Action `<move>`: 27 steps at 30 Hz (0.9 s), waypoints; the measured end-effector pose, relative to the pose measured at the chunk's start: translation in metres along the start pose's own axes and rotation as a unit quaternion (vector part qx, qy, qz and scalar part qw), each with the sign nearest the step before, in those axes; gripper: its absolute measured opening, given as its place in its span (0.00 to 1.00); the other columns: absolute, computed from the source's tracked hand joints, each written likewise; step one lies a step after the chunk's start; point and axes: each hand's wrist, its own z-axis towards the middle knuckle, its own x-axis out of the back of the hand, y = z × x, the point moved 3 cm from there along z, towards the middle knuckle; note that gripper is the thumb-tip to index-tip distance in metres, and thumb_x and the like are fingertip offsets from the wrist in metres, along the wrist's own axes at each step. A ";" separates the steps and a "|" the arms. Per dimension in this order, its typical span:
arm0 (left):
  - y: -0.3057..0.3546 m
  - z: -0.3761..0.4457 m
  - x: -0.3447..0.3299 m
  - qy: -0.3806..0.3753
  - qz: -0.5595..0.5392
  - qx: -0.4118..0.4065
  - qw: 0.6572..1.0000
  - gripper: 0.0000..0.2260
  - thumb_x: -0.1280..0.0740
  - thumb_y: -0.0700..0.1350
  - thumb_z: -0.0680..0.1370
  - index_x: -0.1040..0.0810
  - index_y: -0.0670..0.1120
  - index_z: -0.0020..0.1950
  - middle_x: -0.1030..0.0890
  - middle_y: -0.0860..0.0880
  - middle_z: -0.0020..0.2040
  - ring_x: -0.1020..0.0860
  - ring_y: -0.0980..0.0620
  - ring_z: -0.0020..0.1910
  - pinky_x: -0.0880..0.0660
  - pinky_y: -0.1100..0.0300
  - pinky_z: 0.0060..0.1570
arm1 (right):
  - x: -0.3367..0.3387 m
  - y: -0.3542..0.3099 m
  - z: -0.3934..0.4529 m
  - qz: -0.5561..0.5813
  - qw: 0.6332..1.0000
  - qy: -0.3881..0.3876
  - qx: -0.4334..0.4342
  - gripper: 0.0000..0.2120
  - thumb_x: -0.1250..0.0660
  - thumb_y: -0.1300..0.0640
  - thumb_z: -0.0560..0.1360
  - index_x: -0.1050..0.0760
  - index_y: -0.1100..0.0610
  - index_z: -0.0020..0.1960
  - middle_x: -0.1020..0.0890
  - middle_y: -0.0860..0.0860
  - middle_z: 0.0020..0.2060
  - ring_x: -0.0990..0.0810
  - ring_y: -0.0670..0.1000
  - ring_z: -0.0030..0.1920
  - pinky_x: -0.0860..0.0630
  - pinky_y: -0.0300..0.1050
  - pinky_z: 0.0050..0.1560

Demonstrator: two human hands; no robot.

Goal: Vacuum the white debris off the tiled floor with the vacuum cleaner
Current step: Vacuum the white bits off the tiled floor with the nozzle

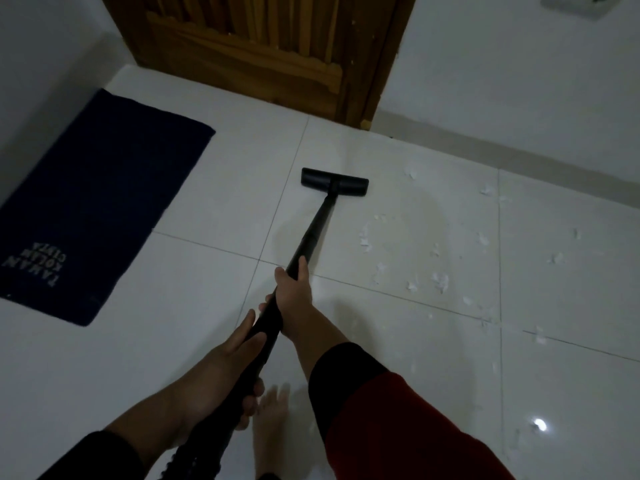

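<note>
A black vacuum wand (313, 230) slants from my hands down to its flat black floor head (334, 182), which lies on the white tiled floor (214, 209) in front of the door. My right hand (294, 292) grips the wand higher up the tube. My left hand (239, 362) grips it lower, close to my body. White debris (440, 278), in several small torn scraps, is scattered on the tiles to the right of the floor head, from near the wall back toward me.
A dark blue mat (100, 202) with white lettering lies on the left. A brown wooden door (263, 50) stands straight ahead, with white walls (502, 81) either side. My bare foot (273, 420) is on the tiles below the wand.
</note>
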 end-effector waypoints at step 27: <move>0.163 0.145 0.019 -0.003 0.074 -0.101 0.992 0.26 0.39 0.48 0.80 0.44 0.66 0.73 0.25 0.43 0.33 0.25 0.51 0.26 0.27 0.61 0.25 | -0.002 -0.173 0.114 0.019 0.991 0.062 0.119 0.30 0.38 0.55 0.80 0.48 0.44 0.77 0.28 0.53 0.43 0.29 0.50 0.30 0.25 0.37 0.23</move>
